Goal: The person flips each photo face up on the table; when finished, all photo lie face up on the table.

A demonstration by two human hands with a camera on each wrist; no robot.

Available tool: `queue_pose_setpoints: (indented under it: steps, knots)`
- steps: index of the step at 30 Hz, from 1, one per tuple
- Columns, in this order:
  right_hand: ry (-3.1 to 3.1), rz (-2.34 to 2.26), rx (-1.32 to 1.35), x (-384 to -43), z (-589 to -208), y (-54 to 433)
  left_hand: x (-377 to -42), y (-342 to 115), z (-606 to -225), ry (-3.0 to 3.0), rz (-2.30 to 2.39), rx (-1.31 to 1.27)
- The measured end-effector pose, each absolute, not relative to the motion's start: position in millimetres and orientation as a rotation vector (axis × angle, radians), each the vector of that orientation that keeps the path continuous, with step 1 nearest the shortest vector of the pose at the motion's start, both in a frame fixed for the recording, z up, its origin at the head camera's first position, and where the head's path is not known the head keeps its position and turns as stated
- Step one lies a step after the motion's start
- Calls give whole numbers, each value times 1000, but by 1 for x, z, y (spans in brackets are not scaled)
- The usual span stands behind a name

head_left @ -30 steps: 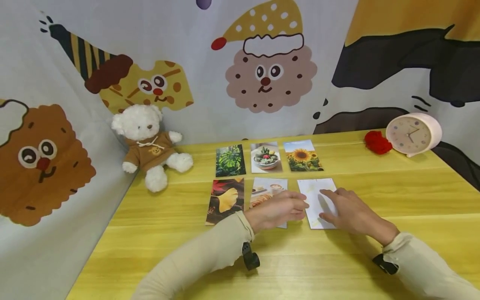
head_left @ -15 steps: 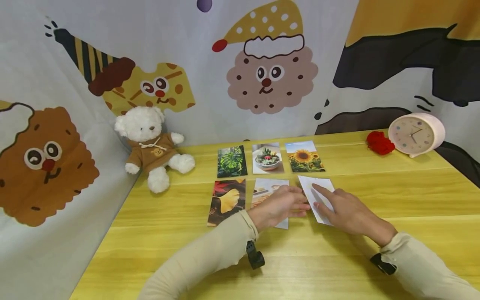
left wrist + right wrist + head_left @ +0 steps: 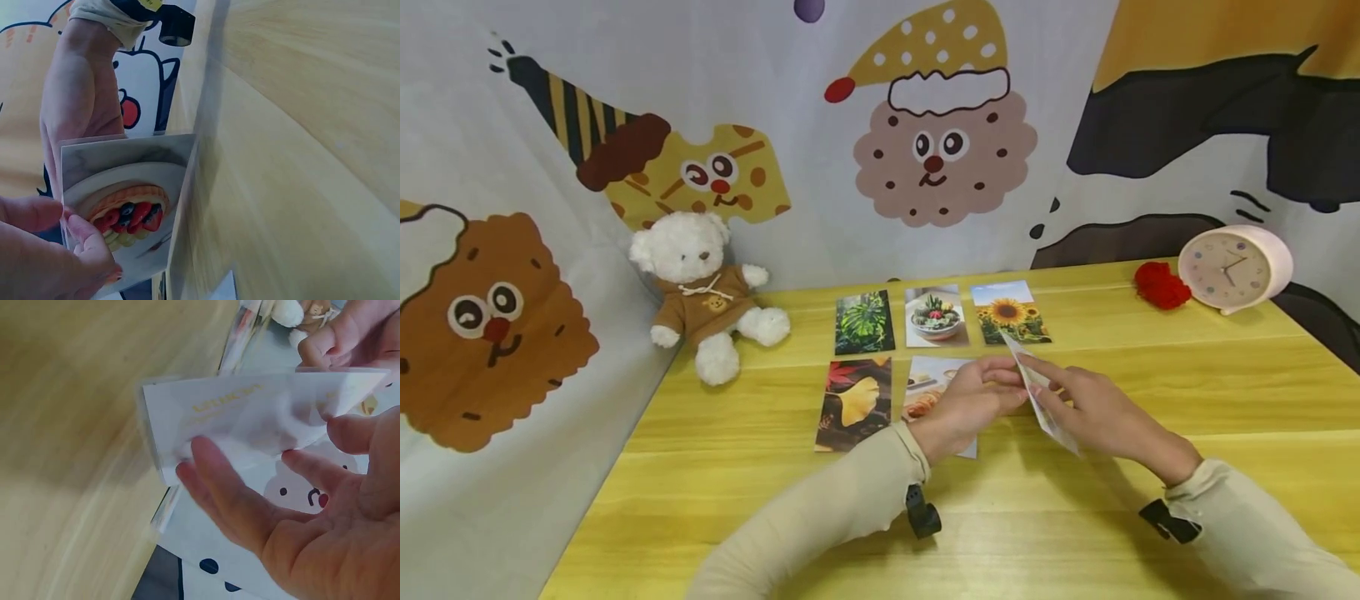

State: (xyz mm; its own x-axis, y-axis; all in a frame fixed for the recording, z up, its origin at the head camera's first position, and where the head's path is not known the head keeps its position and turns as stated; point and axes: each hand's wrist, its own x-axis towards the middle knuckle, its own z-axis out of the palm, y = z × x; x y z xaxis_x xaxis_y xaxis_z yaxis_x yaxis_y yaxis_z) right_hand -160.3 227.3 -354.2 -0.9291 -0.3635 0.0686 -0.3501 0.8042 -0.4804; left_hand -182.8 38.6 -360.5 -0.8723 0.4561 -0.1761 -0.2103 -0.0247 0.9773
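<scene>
A photo card point(image 3: 1049, 422) stands tilted almost on edge above the table between both hands. Its picture side, a fruit tart with berries point(image 3: 128, 215), faces my left hand; its white back point(image 3: 231, 403) faces my right. My left hand point(image 3: 966, 407) pinches the card near one edge, fingertips on the picture side. With fingers spread and fairly straight, my right hand point(image 3: 1105, 419) touches the white back. Under my left wrist lies a croissant-and-coffee card point(image 3: 925, 400), partly covered. Beside it is a yellow leaf card point(image 3: 853, 404).
Behind lie a green plant card point(image 3: 862, 322), a cactus bowl card point(image 3: 936, 317) and a sunflower card point(image 3: 1009, 311). A white teddy bear point(image 3: 703, 296) sits at back left. A red fluffy object point(image 3: 1162, 286) and a pink clock point(image 3: 1232, 271) stand at back right of the wooden table point(image 3: 1000, 525).
The card, lying white side up on the table a second ago, has lifted and turned up on edge. My left hand has moved right and taken its edge.
</scene>
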Motion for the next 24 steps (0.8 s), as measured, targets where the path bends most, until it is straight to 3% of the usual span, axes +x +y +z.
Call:
queue_pose_setpoints:
  steps: [17,24]
  knots:
    - [2969,-1256,-722,-155,-338,228,-182,44,-351,1752,2010,324]
    - [3079,-1199,-658,-153,-331,225,-180,46,-347,1778,1921,380]
